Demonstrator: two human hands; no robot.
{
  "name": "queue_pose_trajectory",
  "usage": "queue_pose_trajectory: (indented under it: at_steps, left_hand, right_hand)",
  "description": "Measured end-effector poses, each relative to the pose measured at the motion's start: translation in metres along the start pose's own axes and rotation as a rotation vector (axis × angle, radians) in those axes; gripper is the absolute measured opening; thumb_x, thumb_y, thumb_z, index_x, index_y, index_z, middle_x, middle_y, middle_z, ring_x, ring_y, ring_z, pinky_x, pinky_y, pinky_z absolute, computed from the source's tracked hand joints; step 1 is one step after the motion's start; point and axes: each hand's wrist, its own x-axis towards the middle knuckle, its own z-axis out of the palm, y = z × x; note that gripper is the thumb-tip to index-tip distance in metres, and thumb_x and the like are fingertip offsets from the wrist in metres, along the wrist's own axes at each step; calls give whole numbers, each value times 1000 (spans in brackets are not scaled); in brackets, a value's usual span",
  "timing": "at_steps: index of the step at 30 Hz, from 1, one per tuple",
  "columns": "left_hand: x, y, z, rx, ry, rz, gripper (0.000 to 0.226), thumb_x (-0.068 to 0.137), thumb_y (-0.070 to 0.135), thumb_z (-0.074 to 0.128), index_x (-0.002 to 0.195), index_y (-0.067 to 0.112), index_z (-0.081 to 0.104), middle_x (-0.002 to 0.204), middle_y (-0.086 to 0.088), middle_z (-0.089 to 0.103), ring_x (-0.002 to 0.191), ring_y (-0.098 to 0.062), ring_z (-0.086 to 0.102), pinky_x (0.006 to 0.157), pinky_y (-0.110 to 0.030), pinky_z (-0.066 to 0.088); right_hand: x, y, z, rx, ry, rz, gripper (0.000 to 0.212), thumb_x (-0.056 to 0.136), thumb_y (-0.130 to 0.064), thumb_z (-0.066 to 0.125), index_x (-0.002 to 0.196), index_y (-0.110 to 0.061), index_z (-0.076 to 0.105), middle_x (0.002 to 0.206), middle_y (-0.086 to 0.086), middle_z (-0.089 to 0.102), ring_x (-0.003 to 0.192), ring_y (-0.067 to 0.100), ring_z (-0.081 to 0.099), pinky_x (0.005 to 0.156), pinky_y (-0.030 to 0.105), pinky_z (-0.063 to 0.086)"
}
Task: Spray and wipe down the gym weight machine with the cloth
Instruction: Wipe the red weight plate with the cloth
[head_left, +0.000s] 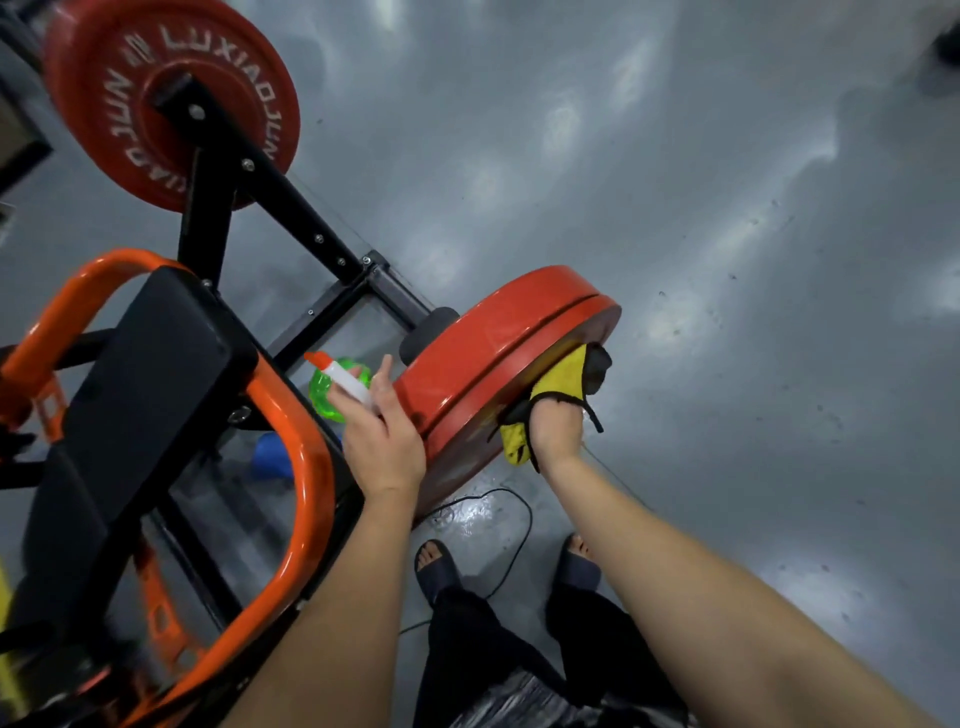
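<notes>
Cloth: yellow with a dark edge, bunched, lying on the outer face of the red weight plate, on the plate's 4 o'clock side.
Right hand: grasps the cloth and presses it on the plate; the fingers are hidden under the fabric.
Left hand: grips the spray bottle, just beside the rim at 8 o'clock.
Bottle axis: the sprayer head runs from 4 to 10 o'clock, and the orange nozzle points to 10 o'clock, away from the plate.
Plate axis: seen almost edge-on, the rim runs from 7 to 1 o'clock.
Advice: in my judgement, press evenly, wipe in overlapping arcs along the rim, and turn the nozzle toward the plate before spraying.
</notes>
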Motion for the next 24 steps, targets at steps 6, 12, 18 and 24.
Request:
queue_pose_trajectory:
  at_steps: [6, 12, 18, 24]
  left_hand:
    - [-5, -46, -18, -33, -11, -117, 58, 104, 50, 41, 139, 4, 36, 127, -9, 67, 114, -32, 64, 84, -29, 43]
    - [6, -19, -26, -103, -99, -244, 52, 106, 19, 53, 144, -7, 29, 141, -18, 58, 131, -29, 54, 87, -10, 34]
    - [18, 33, 6, -199, -211, -29, 60, 102, 23, 58, 146, 4, 22, 149, -5, 54, 139, -10, 49, 104, -21, 43]
    - [15, 66, 35, 121, -231, 166, 48, 96, 39, 49, 132, 15, 28, 132, -1, 68, 111, -37, 67, 85, -45, 52]
  right_hand:
    - [7, 10, 3, 241, -15, -40, 39, 96, -29, 47, 123, -5, 61, 114, 13, 66, 103, 34, 62, 101, 44, 50]
    - [21, -9, 4, 472, 15, -68, 57, 71, -66, 46, 114, -32, 64, 118, 4, 71, 104, 34, 69, 90, 57, 57]
    - [-100, -27, 10, 264, 126, -369, 61, 85, -38, 41, 140, -18, 56, 147, 9, 54, 134, 35, 48, 118, 38, 34]
    - [-96, 4, 15, 146, 106, -548, 80, 69, -20, 42, 145, -1, 52, 151, 20, 46, 143, 34, 36, 117, 18, 16]
